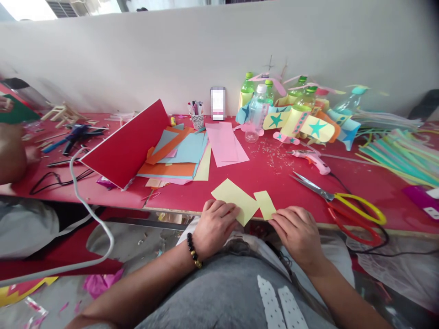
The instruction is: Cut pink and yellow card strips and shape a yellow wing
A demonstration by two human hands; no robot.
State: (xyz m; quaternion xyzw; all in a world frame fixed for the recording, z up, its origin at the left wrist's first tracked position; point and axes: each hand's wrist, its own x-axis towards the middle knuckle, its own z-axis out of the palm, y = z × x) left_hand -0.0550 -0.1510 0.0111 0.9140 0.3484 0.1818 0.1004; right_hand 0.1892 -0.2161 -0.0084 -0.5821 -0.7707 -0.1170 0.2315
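Observation:
At the front edge of the red table, my left hand (219, 224) is closed on the lower left part of a pale yellow sheet of paper (236, 194), with its thumb hidden. A smaller yellow paper piece (265, 204) is pinched at its lower right corner by my right hand (297, 230). The two papers lie close together, nearly touching at one corner. To the right, large scissors (334, 196) with one yellow and one red handle lie with their blades pointing away to the left. A pink glue gun (313, 159) rests behind them.
Coloured paper sheets (176, 153) and pink paper (224, 144) lie behind the yellow sheet, beside a tilted red board (128, 146). Plastic bottle airplanes (298, 112), a pen cup (197, 119) and a phone (218, 104) stand along the wall. Another person's arm (12, 151) is at far left.

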